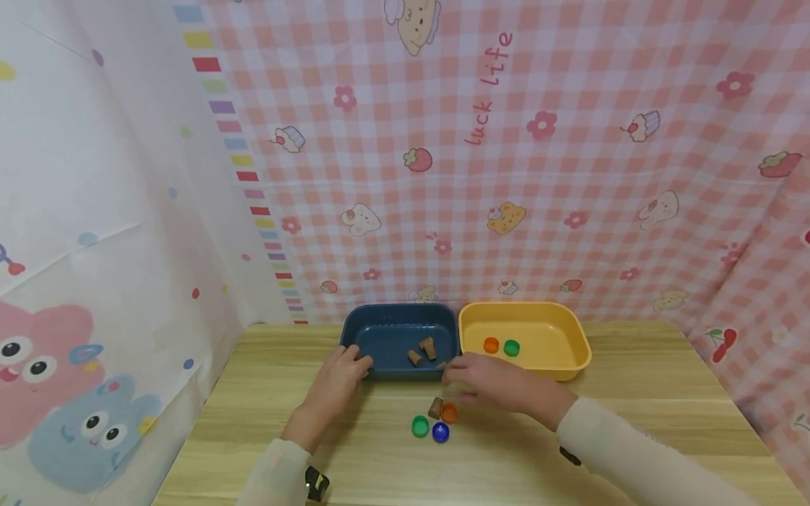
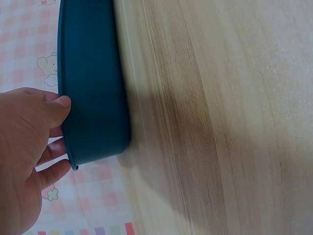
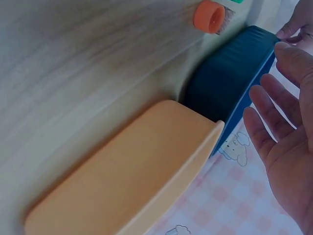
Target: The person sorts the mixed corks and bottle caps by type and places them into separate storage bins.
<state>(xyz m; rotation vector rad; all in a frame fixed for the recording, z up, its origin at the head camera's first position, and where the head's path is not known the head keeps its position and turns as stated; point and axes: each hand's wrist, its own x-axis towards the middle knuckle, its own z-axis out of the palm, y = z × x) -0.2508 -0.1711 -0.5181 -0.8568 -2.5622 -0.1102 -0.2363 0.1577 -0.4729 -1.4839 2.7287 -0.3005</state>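
My left hand (image 1: 338, 376) grips the front left rim of a dark blue tray (image 1: 380, 309); in the left wrist view the thumb is on the outer wall, fingers behind. Inside lie two brown corks, one cork (image 1: 414, 358) beside another cork (image 1: 428, 348). Over the tray's front right corner is my right hand (image 1: 484, 379). In the right wrist view its thumb and three fingers show, the index tip hidden, so what it pinches is unclear. Below, on the table, are a cork (image 1: 435, 407), an orange cap (image 1: 449, 412), a green cap (image 1: 420, 426) and a blue cap (image 1: 441, 431).
To the right, against the blue tray, stands a yellow tray (image 1: 557, 320) containing an orange cap (image 1: 491, 345) and a green cap (image 1: 512, 348). Behind both trays hangs a pink checked cloth (image 1: 443, 190). The wooden table (image 1: 253, 393) extends left, right and toward me.
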